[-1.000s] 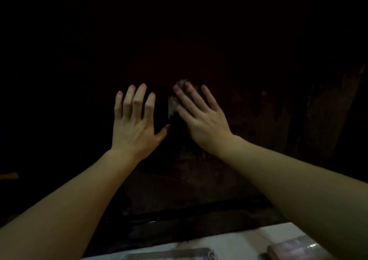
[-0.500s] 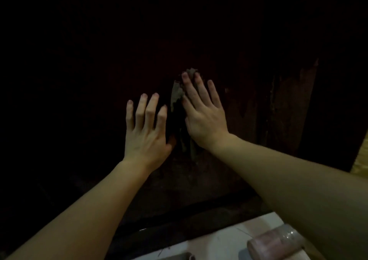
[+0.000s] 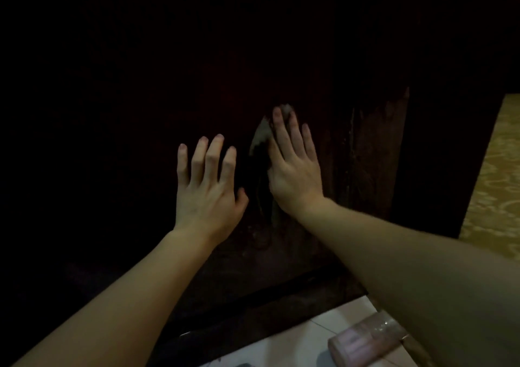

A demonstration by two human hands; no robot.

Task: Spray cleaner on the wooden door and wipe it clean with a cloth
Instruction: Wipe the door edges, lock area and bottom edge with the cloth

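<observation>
A pale tiled floor (image 3: pixel 295 338) shows at the bottom of the view, with thin grout lines crossing it. It meets the dark foot of the wooden door (image 3: pixel 253 310) along a slanted line. A pink bottle (image 3: pixel 365 341) with a clear end lies on its side on the tiles, near the lower right, partly hidden behind a forearm. A small dark object at the bottom edge is too cut off to identify.

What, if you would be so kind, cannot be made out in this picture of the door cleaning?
- Wooden door, head view: darkness swallows its upper and left parts.
- Cloth: mostly hidden under the right hand.
- Pink bottle: lying on the floor, partly behind the right forearm; label blurred.
- Left hand: contact with the door unclear.
</observation>
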